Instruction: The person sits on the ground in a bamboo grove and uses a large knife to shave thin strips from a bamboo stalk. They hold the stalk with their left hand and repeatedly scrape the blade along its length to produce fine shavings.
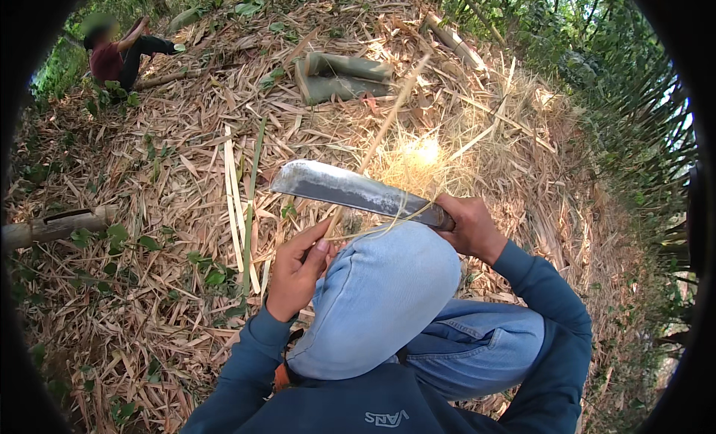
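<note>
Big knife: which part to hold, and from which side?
Probably the knife's handle end, mostly hidden by the right grip, coming from the person's right: the long, broad blade extends left, so that approach should keep clear of it.

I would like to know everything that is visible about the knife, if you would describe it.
The knife has a long, broad blade that looks like metal: dark grey below, with a bright, mottled silvery band along its upper side. Its blunt, rounded tip points left; it slopes slightly down rightward to the handle, mostly hidden by the gripping right hand. A pale strip passes behind the blade, and a thin shaving loops across near the handle. Contact with the knee is unclear.
</note>
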The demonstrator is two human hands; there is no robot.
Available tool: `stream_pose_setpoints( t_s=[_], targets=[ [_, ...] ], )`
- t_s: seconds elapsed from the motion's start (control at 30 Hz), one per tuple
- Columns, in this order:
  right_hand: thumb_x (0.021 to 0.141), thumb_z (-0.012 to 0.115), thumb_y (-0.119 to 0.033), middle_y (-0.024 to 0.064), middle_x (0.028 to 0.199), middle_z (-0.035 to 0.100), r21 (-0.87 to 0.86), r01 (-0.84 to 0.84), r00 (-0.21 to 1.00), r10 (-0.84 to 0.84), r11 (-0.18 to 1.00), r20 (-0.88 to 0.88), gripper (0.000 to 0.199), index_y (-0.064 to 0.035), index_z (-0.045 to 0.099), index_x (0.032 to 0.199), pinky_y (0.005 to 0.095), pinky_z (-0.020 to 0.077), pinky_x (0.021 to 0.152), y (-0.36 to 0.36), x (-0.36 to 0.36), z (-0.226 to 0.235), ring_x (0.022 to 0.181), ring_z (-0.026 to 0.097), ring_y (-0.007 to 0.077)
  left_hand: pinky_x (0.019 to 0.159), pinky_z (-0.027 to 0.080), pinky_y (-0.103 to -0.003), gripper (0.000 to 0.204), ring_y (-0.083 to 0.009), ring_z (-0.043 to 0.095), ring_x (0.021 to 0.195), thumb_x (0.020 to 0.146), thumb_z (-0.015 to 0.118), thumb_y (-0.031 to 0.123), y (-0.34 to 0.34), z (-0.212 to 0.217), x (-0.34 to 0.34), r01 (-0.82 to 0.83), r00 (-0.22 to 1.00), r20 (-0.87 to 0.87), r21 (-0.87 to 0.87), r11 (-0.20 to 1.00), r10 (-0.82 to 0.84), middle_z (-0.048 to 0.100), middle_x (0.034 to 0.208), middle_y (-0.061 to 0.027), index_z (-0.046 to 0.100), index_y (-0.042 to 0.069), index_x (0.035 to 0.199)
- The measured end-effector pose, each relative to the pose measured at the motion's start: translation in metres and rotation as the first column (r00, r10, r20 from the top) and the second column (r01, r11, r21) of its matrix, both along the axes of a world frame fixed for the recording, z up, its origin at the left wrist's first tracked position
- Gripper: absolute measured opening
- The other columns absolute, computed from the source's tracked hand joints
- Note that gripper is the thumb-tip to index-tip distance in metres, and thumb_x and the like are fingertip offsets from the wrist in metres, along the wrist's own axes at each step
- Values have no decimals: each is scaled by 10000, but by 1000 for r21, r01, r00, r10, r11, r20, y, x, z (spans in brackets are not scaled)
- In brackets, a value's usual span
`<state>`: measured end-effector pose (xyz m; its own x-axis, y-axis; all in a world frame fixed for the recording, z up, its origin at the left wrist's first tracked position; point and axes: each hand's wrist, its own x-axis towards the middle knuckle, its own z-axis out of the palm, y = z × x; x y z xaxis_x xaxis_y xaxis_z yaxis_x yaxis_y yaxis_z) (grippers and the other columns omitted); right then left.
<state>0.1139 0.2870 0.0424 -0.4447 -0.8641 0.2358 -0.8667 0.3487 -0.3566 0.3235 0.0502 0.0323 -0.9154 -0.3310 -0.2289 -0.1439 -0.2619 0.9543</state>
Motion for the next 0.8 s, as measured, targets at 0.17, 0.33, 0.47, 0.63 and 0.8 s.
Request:
stream_pose_setpoints(
  t_s=[0.17, 0.33, 0.47, 0.63, 0.8],
  targets=[
    [696, 775, -280, 73, 657, 613, 51, -19, 999, 20, 999, -26, 341, -108, 521, 844, 388, 463, 474, -3, -1, -4, 549, 625, 282, 578, 414, -207, 345, -52, 506, 666, 979, 559, 127, 2, 0, -31, 57, 993, -94, -181, 982, -74, 629, 875, -42, 572, -58, 1270],
    [682, 779, -272, 59, 649, 605, 53, -18, 1000, 18, 998, 7, 342, -114, 518, 835, 385, 462, 479, 2, -3, -6, 551, 623, 272, 502, 334, -184, 355, -22, 427, 594, 978, 570, 149, -7, -8, -15, -56, 995, -77, 25, 998, 58, 580, 796, -5, 570, -48, 1273],
    [675, 776, -265, 52, 633, 588, 24, -25, 999, 26, 999, -30, 329, -117, 520, 821, 382, 460, 477, 0, -6, -3, 553, 622, 265, 489, 316, -194, 283, -30, 401, 569, 986, 554, 147, -5, -3, -23, -75, 990, -123, -18, 997, 72, 534, 740, 3, 601, -52, 1182],
    [684, 740, -231, 47, 620, 583, 81, -8, 993, 17, 997, -119, 297, -115, 482, 775, 376, 408, 440, -6, -7, -4, 513, 597, 248, 637, 466, -246, 218, -92, 549, 723, 980, 554, 119, -1, 2, -31, -21, 998, -56, -94, 995, 16, 590, 795, -55, 637, -82, 999],
    [677, 742, -227, 50, 598, 563, 24, -3, 990, 6, 1000, -144, 298, -113, 483, 769, 381, 409, 444, -2, -9, -4, 503, 589, 250, 603, 418, -237, 277, -88, 511, 663, 969, 555, 110, 2, -4, -9, -65, 994, -107, -268, 961, 37, 588, 781, -56, 634, -74, 1161]
  ],
)
